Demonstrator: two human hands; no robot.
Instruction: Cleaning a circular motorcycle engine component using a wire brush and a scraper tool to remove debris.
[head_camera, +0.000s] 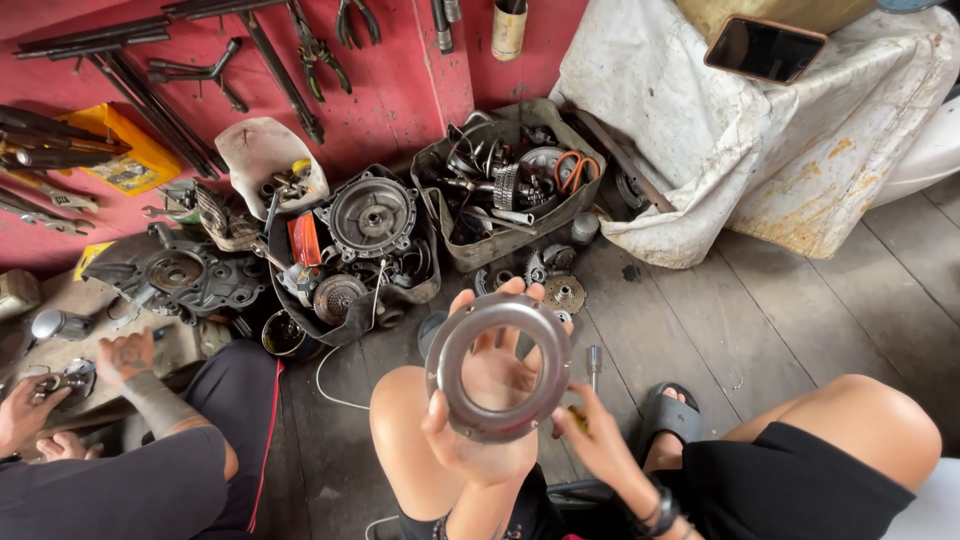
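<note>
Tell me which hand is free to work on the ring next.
Probably right. The left hand holds up the metal ring; the right hand is beside its lower edge, pinching only something small.

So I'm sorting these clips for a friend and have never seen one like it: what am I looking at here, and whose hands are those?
The picture comes from a camera worn on a person's head, looking down at their own knees and hands. The left hand holds up a flat metal ring in an open grip; the right hand is beside it and pinches something small I cannot make out. On the wooden floor lie greasy engine parts, a tray of parts and a round engine cover. Tools hang on the red wall. At the left, another person's hands work on a small part.
</note>
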